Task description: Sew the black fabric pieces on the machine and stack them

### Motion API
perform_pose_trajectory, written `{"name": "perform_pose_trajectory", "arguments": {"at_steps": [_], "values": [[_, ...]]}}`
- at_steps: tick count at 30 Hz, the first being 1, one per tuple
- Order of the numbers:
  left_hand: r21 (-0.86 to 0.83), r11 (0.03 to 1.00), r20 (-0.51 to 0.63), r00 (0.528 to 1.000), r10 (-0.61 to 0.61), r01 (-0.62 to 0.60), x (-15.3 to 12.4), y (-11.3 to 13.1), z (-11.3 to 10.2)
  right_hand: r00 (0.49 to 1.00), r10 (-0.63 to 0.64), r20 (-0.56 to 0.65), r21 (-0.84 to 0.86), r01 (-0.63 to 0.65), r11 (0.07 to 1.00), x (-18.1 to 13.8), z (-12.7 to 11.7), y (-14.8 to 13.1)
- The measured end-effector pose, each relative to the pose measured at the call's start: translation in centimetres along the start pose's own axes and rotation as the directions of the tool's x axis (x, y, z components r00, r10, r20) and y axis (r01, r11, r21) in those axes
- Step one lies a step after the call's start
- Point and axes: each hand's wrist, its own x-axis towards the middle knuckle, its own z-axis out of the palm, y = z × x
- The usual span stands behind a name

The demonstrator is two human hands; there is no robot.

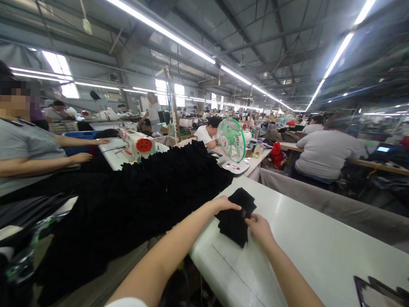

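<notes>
A small stack of black fabric pieces (236, 216) lies on the white table (308, 246). My left hand (224, 203) rests on the stack's left edge, fingers curled over the cloth. My right hand (259, 228) pinches the stack's right edge near its lower corner. A long heap of black garments (139, 200) spreads along the table's left side, just left of my left arm.
A green desk fan (232, 140) stands at the table's far end. A co-worker in grey (20, 151) sits at left by a white sewing machine (137, 144). More seated workers fill the hall. A dark-framed flat object (383, 301) lies at lower right.
</notes>
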Motion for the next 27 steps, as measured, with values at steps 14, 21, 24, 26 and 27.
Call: {"name": "perform_pose_trajectory", "arguments": {"at_steps": [14,21,24,26,27], "values": [[-0.511,0.857,-0.055,0.998,0.033,-0.057,-6.2,-2.1,1.8,0.966,0.104,0.235,0.298,-0.174,0.939,-6.2,-1.8,-1.9],[-0.712,0.702,0.010,1.000,0.004,0.004,-8.7,-2.6,-0.9,0.940,-0.056,0.338,0.094,0.026,0.995,-8.5,-1.6,-2.7],[-0.751,0.659,-0.048,0.999,-0.008,-0.030,-9.6,-2.8,-1.6,0.908,-0.094,0.409,0.051,0.080,0.995,-9.0,-1.8,-2.9],[-0.765,0.644,-0.033,0.999,-0.013,-0.017,-10.3,-2.9,-1.6,0.896,-0.124,0.426,0.047,0.115,0.992,-9.1,-2.0,-3.0],[-0.769,0.639,-0.016,1.000,-0.014,-0.003,-10.6,-2.9,-1.5,0.900,-0.141,0.413,0.045,0.135,0.990,-9.1,-2.1,-3.0]]}}
